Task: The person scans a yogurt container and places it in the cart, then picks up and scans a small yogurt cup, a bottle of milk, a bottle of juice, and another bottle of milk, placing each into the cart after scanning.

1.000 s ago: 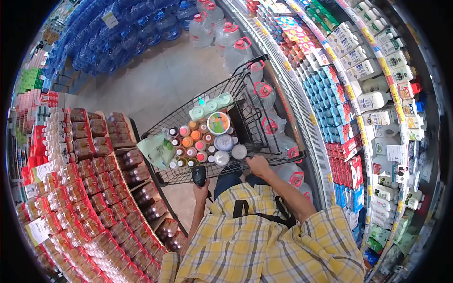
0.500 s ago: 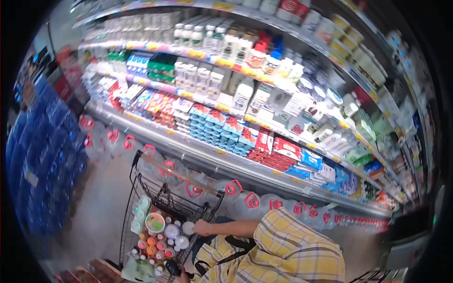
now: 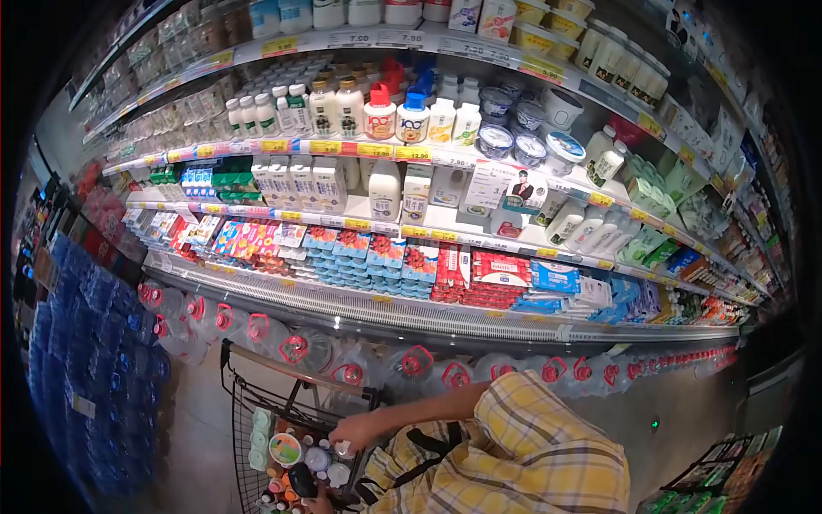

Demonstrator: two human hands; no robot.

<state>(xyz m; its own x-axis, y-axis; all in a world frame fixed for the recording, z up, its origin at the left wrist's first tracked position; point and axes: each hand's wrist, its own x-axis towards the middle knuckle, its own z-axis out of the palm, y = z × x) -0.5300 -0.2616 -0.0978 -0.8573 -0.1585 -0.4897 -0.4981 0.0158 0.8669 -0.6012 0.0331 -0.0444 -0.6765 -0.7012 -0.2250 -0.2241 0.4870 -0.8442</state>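
My right hand (image 3: 358,430) reaches over the shopping cart (image 3: 300,375), fingers closed around a white-topped container (image 3: 343,448). Lower down, partly cut off by the frame edge, my left hand (image 3: 320,503) grips a black rounded object (image 3: 301,480) whose kind I cannot tell. Inside the cart, a tub with a green and orange lid (image 3: 284,448) lies beside a pale green egg carton (image 3: 260,439). White-lidded containers (image 3: 318,458) sit near my right hand. Several bottles with orange and pink caps are partly hidden beneath the black object.
A refrigerated shelf (image 3: 428,321) holds milk, yogurt and drink bottles ahead. Large water jugs with red handles (image 3: 411,364) line its base. Blue-wrapped bottle packs (image 3: 94,368) are stacked at left. A dark rack of green packages (image 3: 711,480) stands at lower right.
The view has tilted up, so the cart sits lower in it. The black object in my left hand has moved over the cart's contents. My right hand stays beside the white-topped containers.
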